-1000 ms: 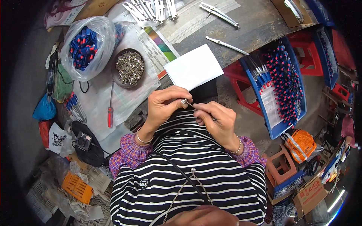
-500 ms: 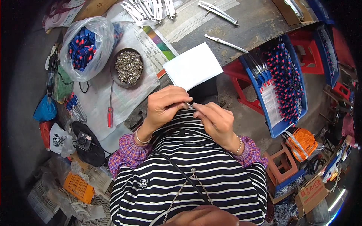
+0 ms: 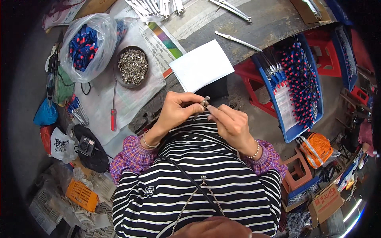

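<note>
My left hand [image 3: 179, 110] pinches a small silvery metal part [image 3: 205, 101] between thumb and forefinger, just in front of my striped top. The part juts up past the fingertips, and its exact kind is too small to tell. The fingers of my right hand [image 3: 232, 122] are pressed together against its lower right side, where whatever they grip is mostly covered. Beyond the hands lies a folded white sheet [image 3: 202, 65] at the table's near edge. Left of it, a dark round bowl [image 3: 147, 71] is filled with small silvery metal pieces.
A screwdriver [image 3: 113, 119] with a red handle lies at left, below a clear plastic bag [image 3: 107, 27] of blue-and-red handles. On the right, a blue tray [image 3: 286, 133] of blue-and-red-handled tools rests on a red stool [image 3: 251, 91]. White metal arms [image 3: 238, 41] lie on the table's far side.
The metal part has come into clearer view, now sticking up above my left fingertips. My right hand has shifted slightly right and down, still meeting the left.
</note>
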The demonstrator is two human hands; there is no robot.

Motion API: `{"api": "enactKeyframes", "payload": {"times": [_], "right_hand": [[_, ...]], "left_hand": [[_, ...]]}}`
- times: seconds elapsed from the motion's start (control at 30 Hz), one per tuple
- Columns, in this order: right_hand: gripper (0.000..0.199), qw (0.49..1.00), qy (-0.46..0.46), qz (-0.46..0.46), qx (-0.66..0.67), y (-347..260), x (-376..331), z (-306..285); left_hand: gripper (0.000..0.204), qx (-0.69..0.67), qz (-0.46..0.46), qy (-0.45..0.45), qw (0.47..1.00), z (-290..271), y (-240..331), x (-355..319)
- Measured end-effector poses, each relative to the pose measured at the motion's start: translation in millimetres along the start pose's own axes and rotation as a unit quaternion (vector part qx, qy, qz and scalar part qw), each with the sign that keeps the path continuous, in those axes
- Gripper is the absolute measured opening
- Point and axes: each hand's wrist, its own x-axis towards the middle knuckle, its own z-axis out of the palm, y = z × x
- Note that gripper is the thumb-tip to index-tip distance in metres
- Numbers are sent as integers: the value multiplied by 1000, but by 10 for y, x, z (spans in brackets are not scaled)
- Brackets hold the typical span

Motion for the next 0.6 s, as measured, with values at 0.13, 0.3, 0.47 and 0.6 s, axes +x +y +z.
{"api": "enactKeyframes", "payload": {"times": [0.13,0.3,0.47,0.6], "right_hand": [[28,999,-13,-15,-50,85,-26,31],[18,986,-39,114,112,191,-1,-27],[11,881,1,316,353,228,-46,0],[11,870,-5,319,376,231,-50,7]], "left_hand": [[14,60,19,37,997,84,-51,0],[15,41,-17,49,998,111,-65,-5],[16,-72,-54,46,995,140,-100,14],[14,-78,21,93,992,201,-168,-26]]}}
